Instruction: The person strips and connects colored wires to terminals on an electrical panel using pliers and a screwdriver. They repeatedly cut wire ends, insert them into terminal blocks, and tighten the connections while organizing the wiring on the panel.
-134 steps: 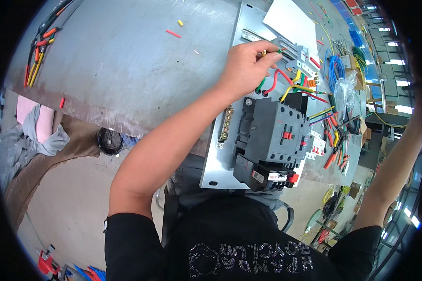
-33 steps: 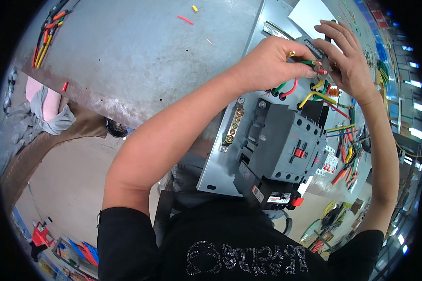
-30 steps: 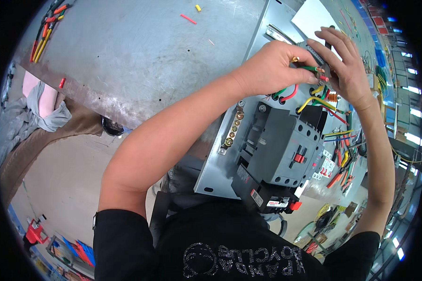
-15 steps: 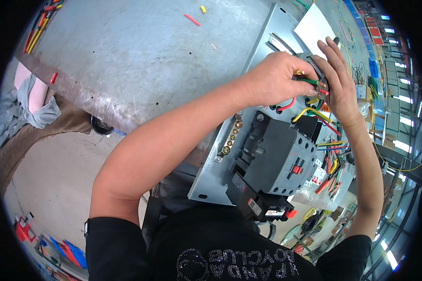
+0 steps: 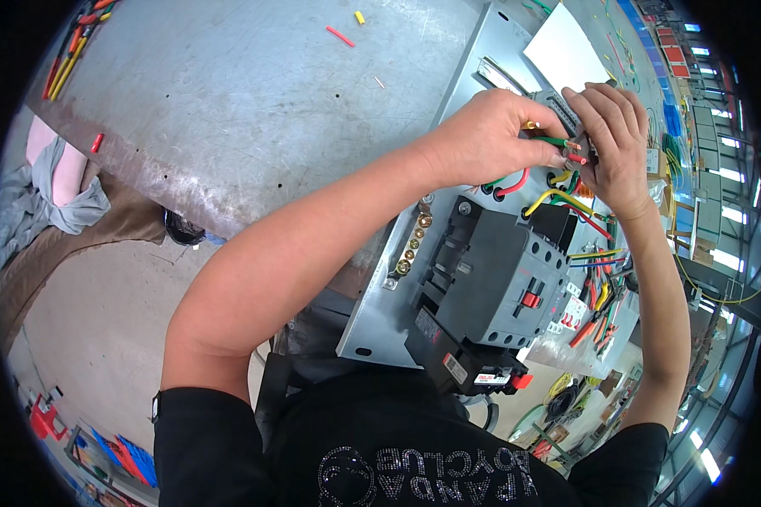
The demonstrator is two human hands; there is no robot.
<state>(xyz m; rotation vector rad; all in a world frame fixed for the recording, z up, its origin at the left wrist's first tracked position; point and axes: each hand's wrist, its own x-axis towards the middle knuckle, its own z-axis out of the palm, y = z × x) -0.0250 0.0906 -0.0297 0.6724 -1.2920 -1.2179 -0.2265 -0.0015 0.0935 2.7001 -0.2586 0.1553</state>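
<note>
My left hand (image 5: 503,142) is closed in a pinch on several stripped wires. A green wire (image 5: 551,142) and a red wire end (image 5: 577,158) poke out past its thumb and fingers, bare copper showing. Beside them, my right hand (image 5: 615,144) bends its fingers over the side of a dark grey electrical component (image 5: 558,110), which it partly hides. Below both hands, a large grey contactor (image 5: 503,275) with a red tab sits on a metal mounting plate (image 5: 376,317). Yellow wires (image 5: 550,196) and a red wire (image 5: 512,188) come up through grommets in the plate.
A brass terminal bar (image 5: 413,245) lies along the plate's left side. White paper (image 5: 566,51) rests at the far end. Hand tools (image 5: 596,313) lie right of the contactor. Wire offcuts (image 5: 340,35) dot the metal table (image 5: 228,93). Another person's leg (image 5: 101,211) shows at left.
My right hand's fingers have gone from stretched upward to bent down over the grey component. My left hand keeps its pinch on the wires, shifted slightly left.
</note>
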